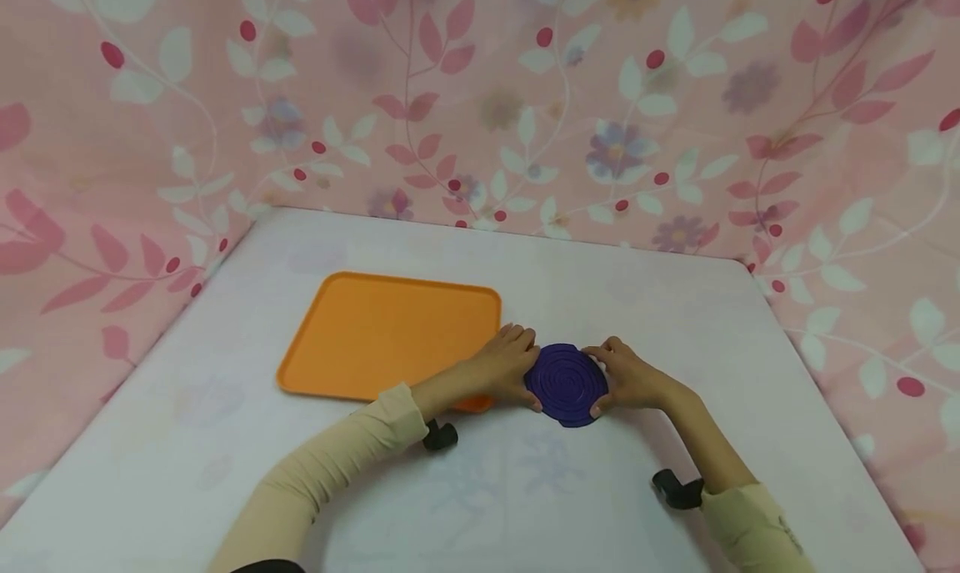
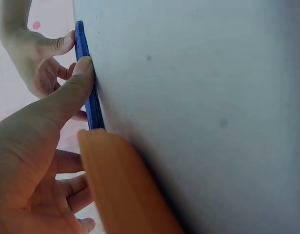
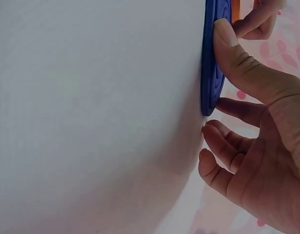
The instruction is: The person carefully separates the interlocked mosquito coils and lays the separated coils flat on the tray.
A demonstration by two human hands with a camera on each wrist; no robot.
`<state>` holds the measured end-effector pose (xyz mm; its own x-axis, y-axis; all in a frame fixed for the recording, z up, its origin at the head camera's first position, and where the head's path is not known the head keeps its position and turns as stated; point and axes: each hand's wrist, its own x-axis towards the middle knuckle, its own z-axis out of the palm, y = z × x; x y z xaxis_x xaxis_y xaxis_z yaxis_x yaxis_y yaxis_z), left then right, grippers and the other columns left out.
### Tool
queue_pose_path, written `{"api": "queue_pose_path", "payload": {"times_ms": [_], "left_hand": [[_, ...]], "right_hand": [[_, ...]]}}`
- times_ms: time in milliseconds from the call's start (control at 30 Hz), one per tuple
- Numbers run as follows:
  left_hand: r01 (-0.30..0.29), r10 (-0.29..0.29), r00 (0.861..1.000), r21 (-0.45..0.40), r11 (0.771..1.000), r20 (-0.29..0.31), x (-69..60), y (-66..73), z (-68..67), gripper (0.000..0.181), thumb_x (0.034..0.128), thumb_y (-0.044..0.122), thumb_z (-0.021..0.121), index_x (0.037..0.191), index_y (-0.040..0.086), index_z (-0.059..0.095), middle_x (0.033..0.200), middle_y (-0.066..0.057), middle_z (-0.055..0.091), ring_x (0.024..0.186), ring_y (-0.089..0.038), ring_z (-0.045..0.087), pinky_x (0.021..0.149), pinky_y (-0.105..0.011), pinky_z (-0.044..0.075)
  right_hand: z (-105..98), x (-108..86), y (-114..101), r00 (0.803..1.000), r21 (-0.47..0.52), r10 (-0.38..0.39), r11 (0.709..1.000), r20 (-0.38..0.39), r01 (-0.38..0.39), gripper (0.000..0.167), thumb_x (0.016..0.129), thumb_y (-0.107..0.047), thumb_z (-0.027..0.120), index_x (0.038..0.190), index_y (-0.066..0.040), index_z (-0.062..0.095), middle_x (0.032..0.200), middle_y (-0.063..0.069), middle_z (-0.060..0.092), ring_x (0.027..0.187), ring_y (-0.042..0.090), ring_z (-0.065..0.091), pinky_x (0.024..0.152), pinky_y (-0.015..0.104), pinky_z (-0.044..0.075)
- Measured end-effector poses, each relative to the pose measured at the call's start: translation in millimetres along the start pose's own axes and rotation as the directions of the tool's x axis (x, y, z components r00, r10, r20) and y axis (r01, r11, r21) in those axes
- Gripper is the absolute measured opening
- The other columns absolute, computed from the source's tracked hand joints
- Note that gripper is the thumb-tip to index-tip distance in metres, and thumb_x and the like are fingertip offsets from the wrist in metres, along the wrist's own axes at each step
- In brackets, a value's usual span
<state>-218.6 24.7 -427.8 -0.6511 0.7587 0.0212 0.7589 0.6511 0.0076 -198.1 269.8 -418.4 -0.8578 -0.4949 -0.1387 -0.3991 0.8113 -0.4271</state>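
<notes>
A round, flat blue-purple disc with concentric ridges (image 1: 566,384) lies on the white table between both hands. The left hand (image 1: 504,368) holds its left edge, thumb at the near side and fingers at the far side, its wrist above the orange tray's corner. On the opposite edge, the right hand (image 1: 628,377) grips with thumb and index finger. In the left wrist view, the left thumb (image 2: 71,95) touches the rim of the blue disc (image 2: 93,109). The right wrist view has the right thumb (image 3: 252,73) on the disc's ridged face (image 3: 212,68).
An orange rectangular tray (image 1: 397,331) lies left of the disc, partly under the left forearm. Black wrist cameras (image 1: 440,435) sit by both wrists. Pink floral fabric (image 1: 480,98) hangs behind and beside the white table (image 1: 525,506).
</notes>
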Motion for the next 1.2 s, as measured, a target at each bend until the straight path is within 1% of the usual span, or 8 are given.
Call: {"api": "queue_pose_path", "payload": {"times_ms": [267,433,567,733,833,933,1067,1200], "left_hand": [[0.013,-0.013,0.999,0.015,1.000,-0.049,-3.3,3.1,-2.8,0.079,0.0608,0.071,0.066,0.107,0.008,0.055,0.103,-0.003,0.047,0.097,-0.018,0.040,0.075,-0.029,0.034],[-0.004,0.004,0.996,-0.007,1.000,-0.089,-2.9,4.2,-5.2,0.082,0.0619,0.066,0.069,0.115,0.006,0.051,0.104,-0.004,0.053,0.095,-0.019,0.045,0.077,-0.029,0.040],[-0.015,-0.005,0.995,-0.188,0.982,-0.104,-1.7,2.9,-6.8,0.082,0.0656,0.050,0.077,0.124,0.003,0.043,0.108,-0.008,0.061,0.095,-0.020,0.055,0.081,-0.031,0.046],[0.037,-0.089,0.991,-0.434,0.900,-0.101,0.6,-4.2,-8.3,0.071,0.0766,0.028,0.074,0.132,0.003,0.037,0.109,-0.013,0.063,0.098,-0.023,0.060,0.086,-0.035,0.048],[0.017,-0.117,0.977,-0.477,0.879,-0.181,4.1,-10.6,-10.8,0.047,0.0861,0.019,0.064,0.126,0.002,0.045,0.099,-0.011,0.066,0.091,-0.021,0.062,0.081,-0.033,0.048],[-0.005,-0.137,0.953,-0.466,0.885,-0.269,8.8,-16.7,-14.6,0.025,0.0917,0.015,0.055,0.113,0.002,0.054,0.086,-0.007,0.066,0.076,-0.016,0.061,0.069,-0.028,0.048],[0.021,-0.179,0.936,-0.460,0.888,-0.302,13.4,-23.5,-22.0,0.016,0.0929,0.016,0.053,0.103,0.004,0.058,0.078,-0.004,0.064,0.066,-0.012,0.055,0.059,-0.021,0.043],[0.052,-0.215,0.928,-0.467,0.882,-0.303,15.2,-27.6,-29.4,0.015,0.0925,0.018,0.054,0.098,0.005,0.058,0.073,-0.003,0.062,0.062,-0.010,0.052,0.056,-0.018,0.041]], "right_hand": [[-2.9,2.6,-3.5,1.000,0.075,-0.021,0.997,0.016,0.020,0.095,0.057,-0.022,0.086,0.133,-0.005,0.033,0.111,0.019,0.047,0.102,0.030,0.048,0.085,0.047,0.042],[-6.4,2.8,-6.5,1.000,0.096,-0.006,0.995,0.006,0.005,0.101,0.060,-0.018,0.085,0.140,-0.004,0.025,0.117,0.023,0.048,0.108,0.034,0.048,0.091,0.051,0.041],[-10.5,3.2,-7.2,0.999,0.093,0.005,0.996,-0.041,-0.001,0.090,0.065,-0.014,0.082,0.137,0.001,0.030,0.120,0.024,0.048,0.110,0.036,0.049,0.092,0.052,0.040],[-15.6,8.9,-5.4,0.991,0.052,-0.005,0.999,-0.135,0.012,0.073,0.071,-0.010,0.077,0.132,0.002,0.038,0.113,0.020,0.052,0.096,0.029,0.052,0.080,0.044,0.046],[-18.5,14.8,-6.3,0.980,0.041,-0.037,0.998,-0.196,0.046,0.066,0.073,-0.007,0.075,0.129,0.000,0.042,0.107,0.018,0.053,0.092,0.027,0.052,0.075,0.039,0.046],[-21.0,21.5,-8.6,0.962,0.032,-0.079,0.995,-0.260,0.091,0.061,0.074,-0.004,0.073,0.127,-0.001,0.044,0.100,0.016,0.052,0.089,0.026,0.052,0.073,0.036,0.044],[-23.2,30.3,-11.9,0.928,0.004,-0.118,0.992,-0.354,0.128,0.055,0.074,-0.002,0.073,0.122,0.002,0.046,0.090,0.014,0.052,0.081,0.023,0.050,0.069,0.034,0.041],[-24.0,35.8,-14.0,0.903,0.010,-0.095,0.994,-0.419,0.109,0.043,0.075,-0.003,0.072,0.109,0.002,0.046,0.084,0.012,0.051,0.076,0.021,0.049,0.068,0.034,0.041]]}}
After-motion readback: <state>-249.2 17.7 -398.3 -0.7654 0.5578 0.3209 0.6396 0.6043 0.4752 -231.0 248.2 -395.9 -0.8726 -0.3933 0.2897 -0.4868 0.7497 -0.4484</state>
